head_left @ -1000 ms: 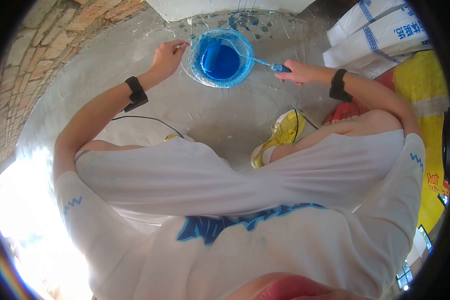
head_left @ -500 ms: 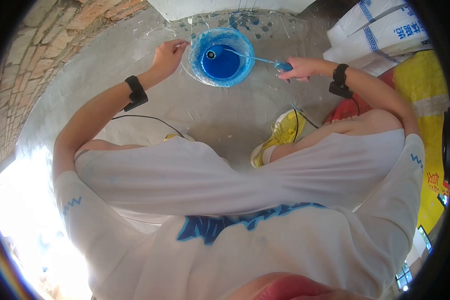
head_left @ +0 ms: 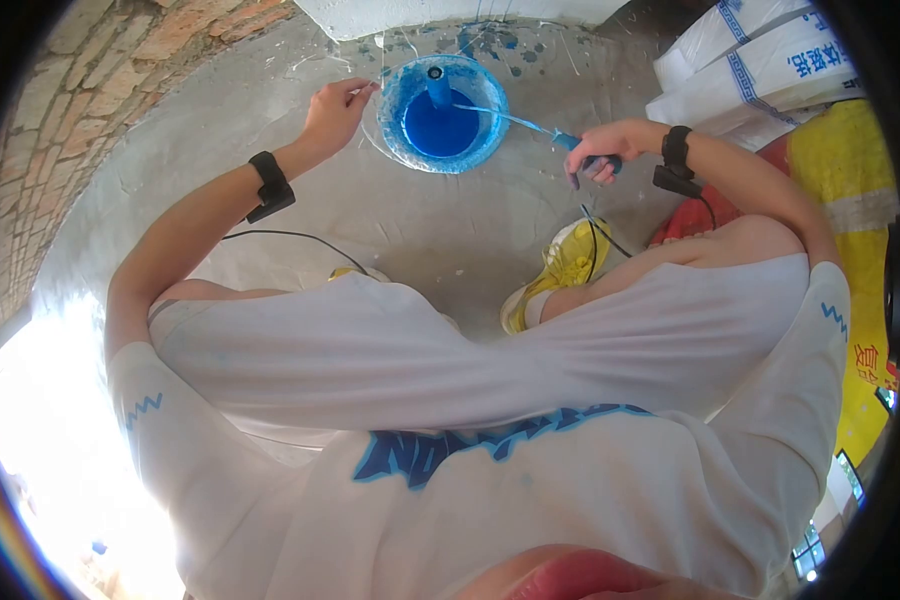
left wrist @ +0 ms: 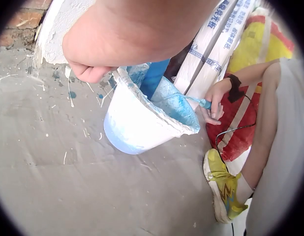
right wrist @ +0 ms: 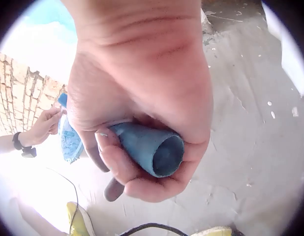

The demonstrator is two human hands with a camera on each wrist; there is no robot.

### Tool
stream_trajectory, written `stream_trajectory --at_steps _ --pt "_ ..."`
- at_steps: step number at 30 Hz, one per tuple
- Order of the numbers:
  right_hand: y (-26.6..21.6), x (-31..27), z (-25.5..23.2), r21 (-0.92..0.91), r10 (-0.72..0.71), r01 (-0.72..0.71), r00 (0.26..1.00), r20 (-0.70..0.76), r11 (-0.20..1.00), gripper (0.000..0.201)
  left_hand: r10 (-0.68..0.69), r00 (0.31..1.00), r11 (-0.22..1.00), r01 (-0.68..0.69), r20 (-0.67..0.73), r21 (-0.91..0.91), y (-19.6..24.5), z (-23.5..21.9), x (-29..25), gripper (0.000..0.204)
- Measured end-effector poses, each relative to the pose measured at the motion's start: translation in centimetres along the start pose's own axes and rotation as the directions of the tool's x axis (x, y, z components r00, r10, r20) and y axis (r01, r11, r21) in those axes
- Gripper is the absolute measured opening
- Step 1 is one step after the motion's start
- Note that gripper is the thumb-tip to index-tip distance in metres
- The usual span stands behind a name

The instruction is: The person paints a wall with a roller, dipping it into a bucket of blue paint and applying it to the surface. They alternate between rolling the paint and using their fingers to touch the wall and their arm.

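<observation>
A bucket (head_left: 390, 120) stands on the floor, its inside coated with blue and holding deep blue paint (head_left: 440, 135). My right hand (head_left: 602, 150) grips the blue handle (right wrist: 137, 142) of a paint roller, its fingers wrapped round the hollow end. From there a thin paint-coated rod (head_left: 505, 116) reaches over the bucket's right rim. The roller's cylinder (head_left: 439, 92) is tipped up inside, its open end by the far rim and its lower end at the paint. At the left rim, my left hand (head_left: 335, 112) pinches the bucket's thin handle with thumb and fingers.
Blue splashes (head_left: 495, 45) mark the floor before a white block (head_left: 460, 12). White wrapped packages (head_left: 755, 75) lie at the far right, beside a yellow and red sack (head_left: 840, 160). A brick wall (head_left: 80, 120) rises on the left. Black cables (head_left: 300, 236) run near the yellow shoes (head_left: 570, 255).
The roller cylinder has swung from lying at the paint's left to standing tipped up near the far rim. My right hand has turned and shifted slightly rightward; my left hand stays put.
</observation>
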State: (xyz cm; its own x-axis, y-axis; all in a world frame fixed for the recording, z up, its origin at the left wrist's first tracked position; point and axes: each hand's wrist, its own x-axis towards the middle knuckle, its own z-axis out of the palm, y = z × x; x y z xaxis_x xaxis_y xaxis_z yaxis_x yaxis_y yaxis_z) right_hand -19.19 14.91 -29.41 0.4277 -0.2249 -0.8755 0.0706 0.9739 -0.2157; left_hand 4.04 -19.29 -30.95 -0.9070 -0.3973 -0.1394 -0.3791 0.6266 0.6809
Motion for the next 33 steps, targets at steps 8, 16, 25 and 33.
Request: stream_trajectory --at_steps 8,16,25,33 --pt "0.8 0.7 -0.3 -0.061 -0.087 0.08 0.991 -0.105 0.995 0.014 -0.02 1.0 1.0 0.021 0.02 -0.007 0.5 -0.2 -0.2 0.028" --pt "1.5 1.3 -0.1 -0.206 -0.24 0.197 0.947 -0.212 0.959 0.016 -0.04 0.998 0.999 0.039 0.043 0.024 0.7 -0.4 0.0 0.026" --pt "3.2 2.5 0.3 -0.404 -0.47 0.315 0.798 -0.377 0.859 0.021 -0.042 0.998 0.998 0.039 0.051 0.046 0.6 -0.4 0.0 0.026" --pt "3.2 2.5 -0.3 -0.541 -0.528 0.209 0.652 -0.544 0.815 0.028 -0.029 0.999 0.999 0.027 0.043 0.042 0.6 -0.3 0.1 0.026"
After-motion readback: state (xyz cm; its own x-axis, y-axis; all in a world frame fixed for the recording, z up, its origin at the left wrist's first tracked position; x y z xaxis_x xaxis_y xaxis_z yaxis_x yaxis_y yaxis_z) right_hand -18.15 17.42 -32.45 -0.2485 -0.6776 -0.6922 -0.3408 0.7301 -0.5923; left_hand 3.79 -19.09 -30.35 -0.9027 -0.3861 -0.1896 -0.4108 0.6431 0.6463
